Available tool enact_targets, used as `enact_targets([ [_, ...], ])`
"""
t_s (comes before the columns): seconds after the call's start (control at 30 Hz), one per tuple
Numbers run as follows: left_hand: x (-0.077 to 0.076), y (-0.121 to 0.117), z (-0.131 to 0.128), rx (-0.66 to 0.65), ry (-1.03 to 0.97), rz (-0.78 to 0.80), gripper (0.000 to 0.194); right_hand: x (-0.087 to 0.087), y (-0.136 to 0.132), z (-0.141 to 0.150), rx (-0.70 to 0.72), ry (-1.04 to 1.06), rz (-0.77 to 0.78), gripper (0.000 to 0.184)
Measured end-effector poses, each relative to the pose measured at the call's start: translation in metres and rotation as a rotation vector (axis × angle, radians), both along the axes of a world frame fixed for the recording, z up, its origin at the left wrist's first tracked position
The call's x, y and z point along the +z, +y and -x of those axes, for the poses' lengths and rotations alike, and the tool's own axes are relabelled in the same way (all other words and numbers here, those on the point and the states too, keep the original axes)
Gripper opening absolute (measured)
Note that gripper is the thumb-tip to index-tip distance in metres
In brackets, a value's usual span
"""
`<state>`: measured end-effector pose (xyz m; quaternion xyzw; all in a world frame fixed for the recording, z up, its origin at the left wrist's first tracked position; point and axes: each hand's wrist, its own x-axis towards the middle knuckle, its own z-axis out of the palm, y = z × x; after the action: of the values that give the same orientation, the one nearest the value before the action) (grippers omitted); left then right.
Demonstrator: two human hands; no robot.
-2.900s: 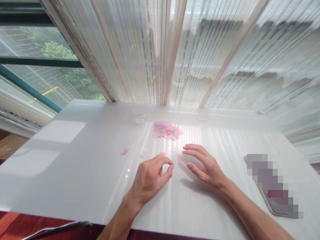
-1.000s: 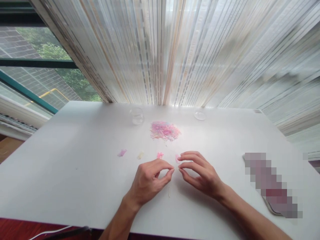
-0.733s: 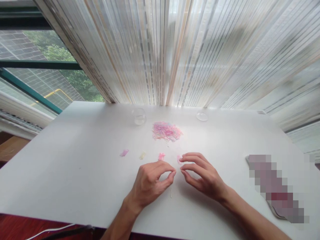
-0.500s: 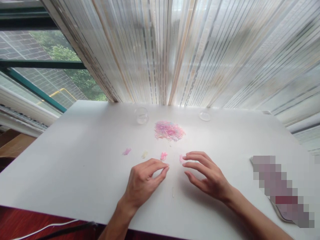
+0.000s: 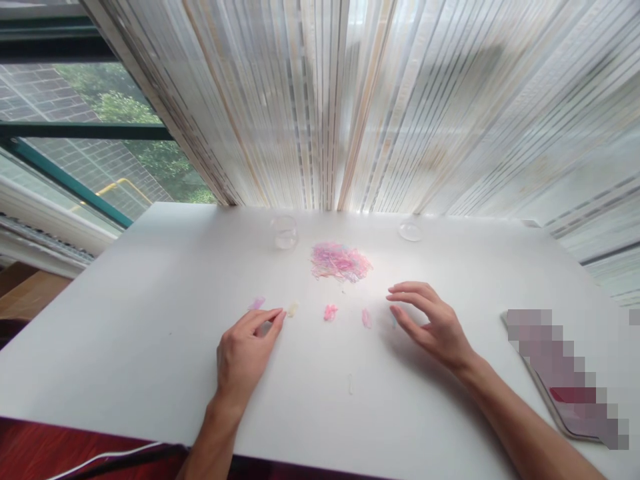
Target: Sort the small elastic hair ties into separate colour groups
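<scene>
**Left hand found pinched beside the yellow bundle; right hand found released**

Clock positions were taken from the bright pink bundle [image 5: 330, 313] on the white table [image 5: 150, 373], with twelve towards the curtain [image 5: 280, 100].

My left hand [image 5: 243, 350] lay between eight and nine o'clock, palm down, thumb and forefinger drawn together at the tips. Whether anything sat in that pinch, I could not tell. The fingertips were just beside the yellow bundle [image 5: 293, 309], which lay at nine o'clock; contact could not be confirmed. The purple bundle [image 5: 257, 304] lay farther out at nine, just past my fingers and partly screened by them.

My right hand [image 5: 435, 327] was at three o'clock, released, with fingers curved and thumb apart from them; I saw nothing in its grasp. A pale blue piece [image 5: 393, 321] showed faintly below its thumb. The light pink bundle [image 5: 367, 318] lay nearer in, also at three.

A loose pale loop [image 5: 351, 385] rested between five and six. The tangled pile [image 5: 341, 262] of mostly pink strands lay near twelve, a clear cup [image 5: 285, 235] at eleven, and a clear disc [image 5: 410, 231] between one and two. A phone-like slab [image 5: 543, 380], its face pixelated, lay well apart between three and four.
</scene>
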<state>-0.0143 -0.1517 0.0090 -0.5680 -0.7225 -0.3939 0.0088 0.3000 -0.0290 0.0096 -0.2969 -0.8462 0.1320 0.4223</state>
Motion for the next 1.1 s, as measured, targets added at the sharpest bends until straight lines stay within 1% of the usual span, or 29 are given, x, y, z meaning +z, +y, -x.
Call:
enact_targets([
  [0.17,0.000,0.005,-0.002,0.019,-0.015,-0.003,0.016,-0.002,0.000,0.002,-0.006,0.001,0.035,0.014],
  [0.37,-0.001,0.006,-0.007,0.085,-0.019,0.142,0.020,-0.001,0.000,0.001,0.002,-0.024,0.031,0.015],
  [0.43,-0.003,0.005,-0.007,0.084,-0.021,0.164,0.020,-0.002,0.000,0.000,0.005,-0.030,0.033,0.015],
  [0.6,-0.008,0.001,-0.002,0.056,-0.010,0.140,0.020,-0.002,0.000,0.000,0.010,-0.026,0.041,0.014],
  [0.7,-0.006,-0.003,-0.002,0.018,0.018,0.106,0.021,-0.002,0.001,0.000,0.007,-0.022,0.046,0.014],
  [0.77,-0.001,-0.007,-0.005,-0.069,0.034,0.090,0.022,-0.002,0.000,0.000,0.006,-0.021,0.046,0.013],
  [0.8,0.002,-0.009,-0.009,-0.143,0.039,0.093,0.022,-0.002,0.000,0.000,0.009,-0.020,0.046,0.013],
  [0.9,0.012,-0.014,-0.025,-0.449,0.055,0.168,0.019,-0.001,-0.001,0.002,0.021,-0.021,0.043,0.013],
  [0.97,0.016,-0.016,-0.038,-0.619,0.080,0.231,0.021,-0.001,-0.002,0.003,0.030,-0.026,0.040,0.013],
  [1.03,0.016,-0.017,-0.050,-0.726,0.116,0.278,0.023,-0.001,-0.003,0.003,0.036,-0.030,0.038,0.014],
  [1.1,0.015,-0.017,-0.058,-0.773,0.139,0.315,0.025,-0.001,-0.003,0.004,0.037,-0.029,0.035,0.013],
])
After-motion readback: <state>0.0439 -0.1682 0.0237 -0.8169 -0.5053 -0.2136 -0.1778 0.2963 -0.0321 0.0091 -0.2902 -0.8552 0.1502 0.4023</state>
